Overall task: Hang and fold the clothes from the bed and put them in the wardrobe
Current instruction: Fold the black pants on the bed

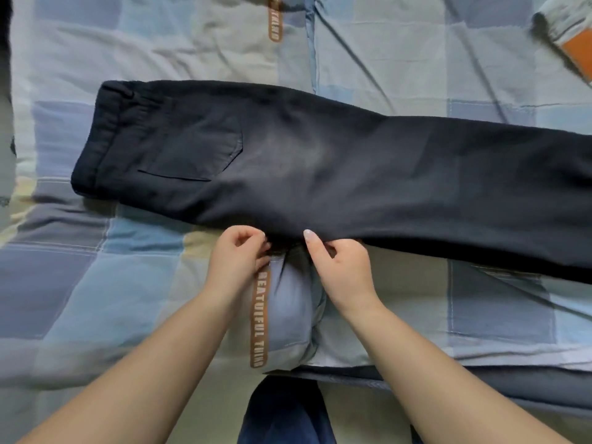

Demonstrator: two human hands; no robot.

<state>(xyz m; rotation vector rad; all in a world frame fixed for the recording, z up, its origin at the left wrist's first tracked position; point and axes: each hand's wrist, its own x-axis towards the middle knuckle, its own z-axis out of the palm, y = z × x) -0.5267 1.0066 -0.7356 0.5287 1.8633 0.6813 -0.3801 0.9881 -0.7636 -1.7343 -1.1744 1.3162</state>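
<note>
Matt dark cloth trousers (320, 161), soft quilted cotton bedspread (96, 283)

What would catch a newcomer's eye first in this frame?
The dark trousers laid flat across the middle of the patchwork quilt, waistband to the left, back pocket up. At their near edge the left hand and right hand pinch the fabric. An orange-cuffed sleeve lies at the top right corner.

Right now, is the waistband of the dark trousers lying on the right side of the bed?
No, the waistband of the dark trousers lies at the left, and the legs stretch away to the right.
</note>
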